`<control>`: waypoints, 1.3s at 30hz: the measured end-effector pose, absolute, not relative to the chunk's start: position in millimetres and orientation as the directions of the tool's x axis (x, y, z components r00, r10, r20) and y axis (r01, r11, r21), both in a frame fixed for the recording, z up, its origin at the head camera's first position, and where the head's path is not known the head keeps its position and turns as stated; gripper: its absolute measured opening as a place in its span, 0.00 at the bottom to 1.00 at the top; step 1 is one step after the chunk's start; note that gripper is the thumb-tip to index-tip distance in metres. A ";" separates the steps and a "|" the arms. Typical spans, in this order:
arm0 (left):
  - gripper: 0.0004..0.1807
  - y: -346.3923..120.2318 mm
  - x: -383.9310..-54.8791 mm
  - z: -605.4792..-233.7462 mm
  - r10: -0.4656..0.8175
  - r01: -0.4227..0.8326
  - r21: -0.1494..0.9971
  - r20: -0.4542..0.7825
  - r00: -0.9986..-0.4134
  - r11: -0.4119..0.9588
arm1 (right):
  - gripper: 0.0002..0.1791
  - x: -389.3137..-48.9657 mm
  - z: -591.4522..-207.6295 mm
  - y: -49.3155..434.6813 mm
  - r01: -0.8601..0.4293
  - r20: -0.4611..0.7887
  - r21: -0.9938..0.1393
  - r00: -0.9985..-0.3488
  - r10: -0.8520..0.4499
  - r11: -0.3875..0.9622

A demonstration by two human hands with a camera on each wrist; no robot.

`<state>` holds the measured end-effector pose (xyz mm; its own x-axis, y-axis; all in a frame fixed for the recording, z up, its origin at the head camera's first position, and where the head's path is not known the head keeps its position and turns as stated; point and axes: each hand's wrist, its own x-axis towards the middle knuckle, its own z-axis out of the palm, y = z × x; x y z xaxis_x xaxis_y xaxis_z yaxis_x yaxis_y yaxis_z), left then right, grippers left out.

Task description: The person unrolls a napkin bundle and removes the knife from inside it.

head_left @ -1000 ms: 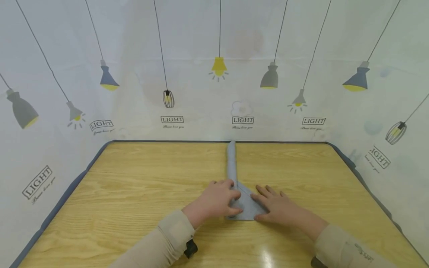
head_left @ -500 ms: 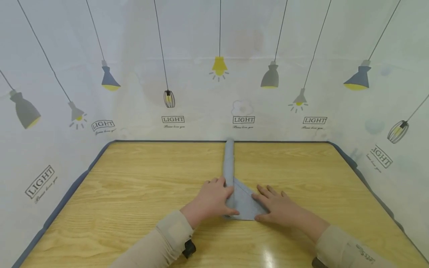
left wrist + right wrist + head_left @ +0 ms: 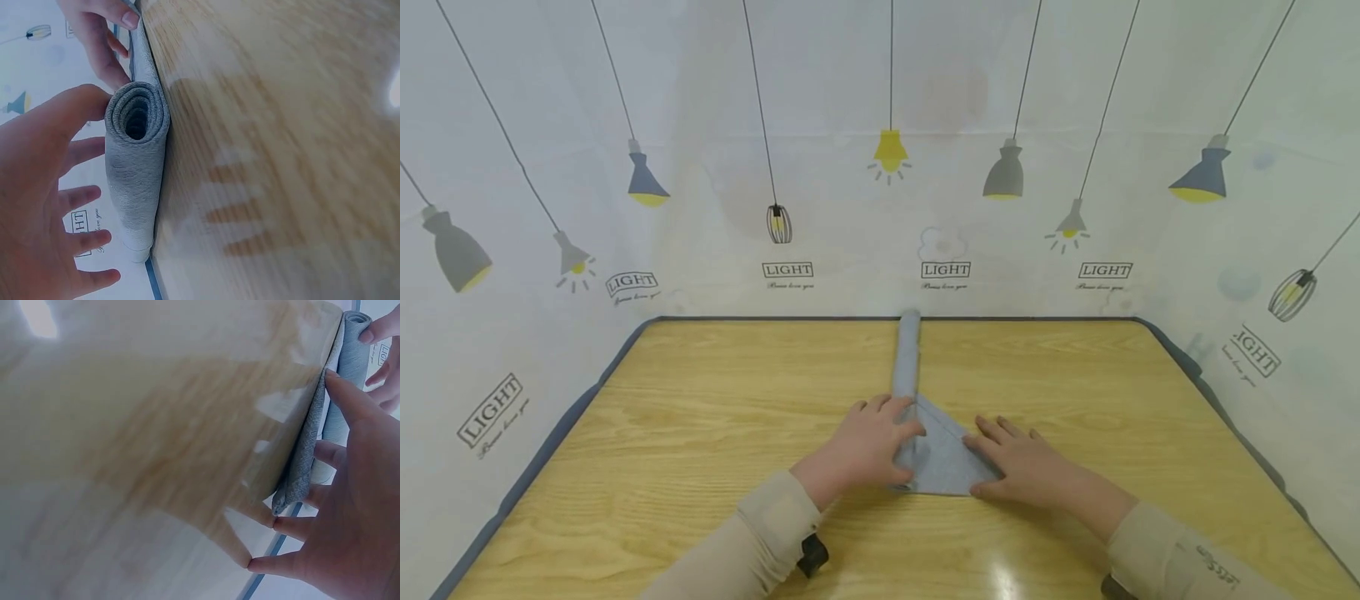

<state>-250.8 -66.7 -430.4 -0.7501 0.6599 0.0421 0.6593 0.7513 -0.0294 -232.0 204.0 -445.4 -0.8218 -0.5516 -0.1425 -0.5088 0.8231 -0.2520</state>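
A grey-blue cloth lies on the wooden table, part of it wound into a long narrow roll [image 3: 907,354] that points toward the back wall. To the right of the roll spreads a flat, triangular flap [image 3: 950,467]. My left hand [image 3: 865,442] rests over the near part of the roll, fingers spread. In the left wrist view its thumb touches the roll's spiral end [image 3: 136,115], and the other fingers extend alongside. With fingers spread, my right hand [image 3: 1026,467] presses the flap's right edge. In the right wrist view its thumb meets the flap's edge [image 3: 303,450].
The wooden table [image 3: 715,400] extends around the cloth, with a dark edge along its back and sides. A pale wall covering [image 3: 850,225] with printed lamps stands behind and at both sides. The roll's far end reaches the table's back edge.
The roll has shifted left together with my left hand, and more of the flat flap shows between it and my right hand. My right hand has stayed almost in place.
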 end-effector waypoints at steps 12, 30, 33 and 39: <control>0.26 -78.2 -254.8 -436.8 0.707 0.709 0.001 -0.071 -0.704 0.706 | 0.43 -233.1 -443.8 203.5 -0.512 -0.148 -0.241 -0.820 -0.553 0.824; 0.33 -94.0 -251.8 -437.7 0.677 0.677 -0.012 0.012 -0.736 0.736 | 0.44 -233.0 -448.1 206.9 -0.514 -0.132 -0.238 -0.823 -0.552 0.824; 0.31 -94.8 -251.9 -439.4 0.661 0.660 -0.020 0.028 -0.750 0.751 | 0.44 -233.1 -448.6 207.2 -0.513 -0.132 -0.244 -0.823 -0.552 0.823; 0.26 -97.9 -252.6 -440.5 0.619 0.620 -0.012 0.071 -0.782 0.785 | 0.44 -233.6 -447.4 206.0 -0.524 -0.123 -0.223 -0.822 -0.557 0.822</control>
